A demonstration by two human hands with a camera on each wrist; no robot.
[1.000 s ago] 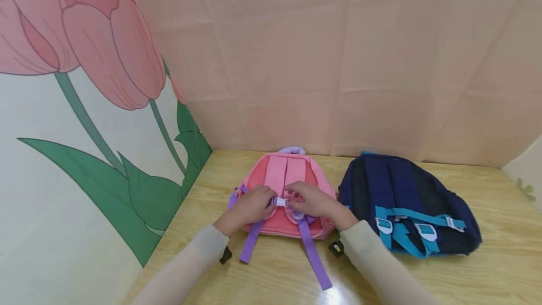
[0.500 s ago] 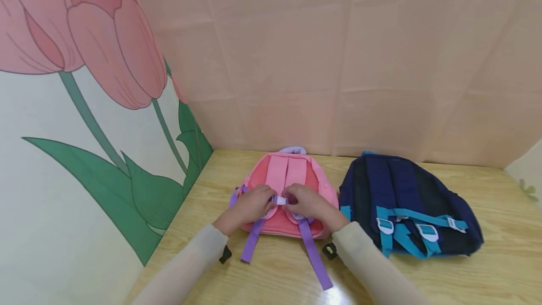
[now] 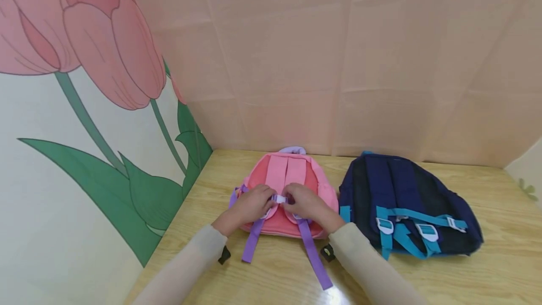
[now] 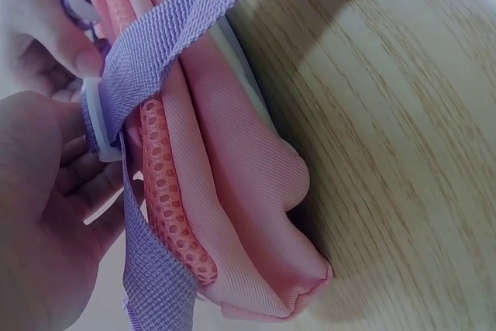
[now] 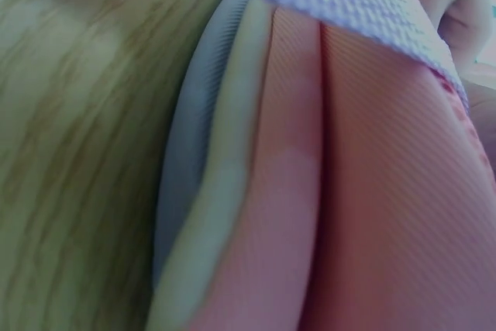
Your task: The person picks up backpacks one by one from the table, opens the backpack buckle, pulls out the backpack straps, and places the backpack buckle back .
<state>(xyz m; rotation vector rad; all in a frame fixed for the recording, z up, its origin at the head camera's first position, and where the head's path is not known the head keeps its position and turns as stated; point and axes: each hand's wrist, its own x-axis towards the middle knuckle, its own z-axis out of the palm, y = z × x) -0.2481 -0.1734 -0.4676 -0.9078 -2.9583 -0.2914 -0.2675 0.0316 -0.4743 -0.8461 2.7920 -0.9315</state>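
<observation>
A small white plastic buckle (image 3: 280,199), lying crosswise over the pink fabric backpack (image 3: 276,171), is pinched at its left end by the left hand (image 3: 252,202), its right by the right hand (image 3: 306,201).

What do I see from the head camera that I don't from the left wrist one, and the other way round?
Only the head view: the navy backpack with teal straps, the painted pink tulip mural and the creased beige-pink cloth backdrop.

Only the left wrist view: small round holes in the coral mesh panel, and the fine ribbed texture on the pink fabric backpack.

Both: that pink backpack, its purple woven straps, the left hand, the right hand and the pale wood-grain table.
</observation>
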